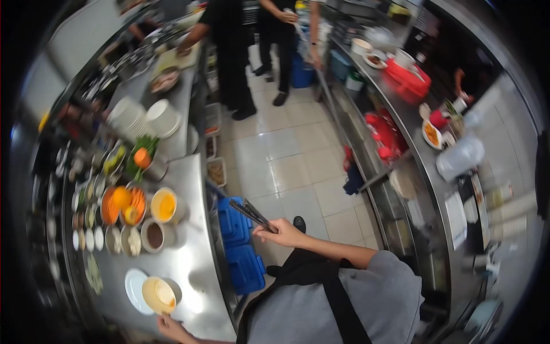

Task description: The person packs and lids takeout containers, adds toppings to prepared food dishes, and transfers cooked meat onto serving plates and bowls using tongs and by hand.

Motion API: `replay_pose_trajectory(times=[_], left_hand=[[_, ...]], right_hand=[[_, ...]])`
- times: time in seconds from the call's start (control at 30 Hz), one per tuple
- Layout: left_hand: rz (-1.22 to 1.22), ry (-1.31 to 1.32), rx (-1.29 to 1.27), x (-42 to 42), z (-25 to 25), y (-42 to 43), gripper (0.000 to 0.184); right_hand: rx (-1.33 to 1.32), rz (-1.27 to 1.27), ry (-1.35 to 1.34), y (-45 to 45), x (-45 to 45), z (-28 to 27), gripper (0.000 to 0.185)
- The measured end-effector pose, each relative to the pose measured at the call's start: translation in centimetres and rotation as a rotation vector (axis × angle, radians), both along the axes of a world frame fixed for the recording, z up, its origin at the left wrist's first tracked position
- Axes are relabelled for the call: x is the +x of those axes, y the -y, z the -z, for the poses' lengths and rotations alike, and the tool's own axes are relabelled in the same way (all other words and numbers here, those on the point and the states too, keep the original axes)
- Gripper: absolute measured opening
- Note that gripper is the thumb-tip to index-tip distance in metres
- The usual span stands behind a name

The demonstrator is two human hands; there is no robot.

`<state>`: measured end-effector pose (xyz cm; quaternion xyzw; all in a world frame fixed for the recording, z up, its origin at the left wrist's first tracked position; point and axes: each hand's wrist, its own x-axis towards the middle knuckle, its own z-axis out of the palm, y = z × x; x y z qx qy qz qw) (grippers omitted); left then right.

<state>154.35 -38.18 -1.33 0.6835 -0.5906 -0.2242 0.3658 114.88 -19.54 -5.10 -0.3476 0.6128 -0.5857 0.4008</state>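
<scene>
Dark tongs [251, 214] are gripped in my right hand [279, 233], held out over the floor beside the counter's edge. At the lower left, my left hand [171, 328] has its fingertips at the near rim of a cream-coloured tub [158, 294] that holds something pale with a bit of orange. The tub stands on the steel counter [197, 266], next to a white plate [136, 291]. Whether my left fingers grip the rim or only touch it is hard to tell.
Behind the tub are a container of dark sauce [154, 235], one of yellow liquid [167, 206] and orange vegetables [136, 200]. Blue lidded bins [245, 269] stand below the counter edge. Two people [229, 51] stand ahead in the aisle. A right-hand counter holds a red basket [407, 80].
</scene>
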Motion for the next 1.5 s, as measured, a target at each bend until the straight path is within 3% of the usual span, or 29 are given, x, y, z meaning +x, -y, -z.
replay_pose_trajectory(times=[0.03,0.13,0.17,0.2,0.27,0.3,0.37,0.4,0.43,0.47,0.5,0.57,0.77,0.93,1.07,1.17,1.23,1.33,1.5], left_hand=[[0.065,-0.047,-0.054,-2.5,-1.8,-1.3,0.026],[0.396,-0.174,0.098,-10.7,-3.6,-1.4,0.022],[0.390,-0.240,0.058,-15.5,-3.1,-2.1,0.018],[0.594,-0.231,0.167,-18.7,-2.8,-1.5,0.015],[0.740,-0.293,0.245,-29.3,-4.0,-4.4,0.011],[0.890,-0.279,0.163,-32.7,-0.4,-3.7,0.010],[1.006,-0.175,0.342,-41.0,-1.1,-6.6,0.010],[1.117,-0.154,0.221,-44.4,0.6,-7.4,0.013],[1.162,-0.105,0.299,-47.6,0.9,-8.5,0.014],[1.303,-0.086,0.040,-50.4,3.2,-8.7,0.014],[1.307,-0.020,0.184,-53.3,0.6,-10.9,0.013],[1.449,-0.055,0.126,-57.5,3.4,-12.0,0.012],[1.754,-0.107,0.013,-67.5,1.6,-16.9,0.015],[1.711,-0.134,0.278,-74.9,-0.2,-15.6,0.029],[1.648,-0.310,0.410,-80.3,3.2,-12.0,0.039],[1.538,-0.489,0.749,-83.7,9.4,-8.0,0.034],[1.443,-0.413,0.920,-85.6,11.4,-5.7,0.036],[1.370,-0.534,1.031,-87.9,15.2,-2.7,0.037],[1.220,-0.481,1.065,-91.3,13.4,1.0,0.015]], right_hand=[[0.025,0.036,-0.005,-1.0,-1.4,0.1,0.019],[0.003,0.139,0.116,-3.5,-5.6,-2.6,0.019],[0.006,0.157,0.139,-4.1,-7.1,-2.9,0.018],[-0.102,0.221,0.087,-4.3,-8.2,-1.1,0.018],[-0.028,0.261,0.015,-5.5,-11.5,-0.5,0.020],[0.012,0.284,-0.020,-6.1,-13.1,-0.3,0.021],[0.062,0.348,0.034,-8.1,-16.1,-1.5,0.023],[0.089,0.373,0.053,-9.1,-17.8,-2.0,0.024],[0.126,0.413,0.141,-10.3,-19.4,-1.6,0.024],[0.160,0.451,0.234,-11.5,-20.6,-0.8,0.023],[0.194,0.487,0.330,-12.6,-21.7,-0.2,0.023],[0.173,0.606,0.379,-14.6,-23.5,0.3,0.022],[0.054,0.909,0.475,-19.7,-29.7,1.8,0.020],[0.009,1.081,0.405,-24.0,-38.7,0.4,0.018],[0.055,1.179,0.220,-24.9,-49.7,-3.2,0.013],[-0.143,1.177,0.280,-23.5,-60.1,-5.7,0.017],[-0.170,1.205,0.246,-21.7,-68.1,-6.5,0.015],[-0.258,1.215,0.262,-18.8,-81.1,-6.2,0.013],[-0.261,1.411,0.281,-13.7,-99.7,-5.4,0.017]])
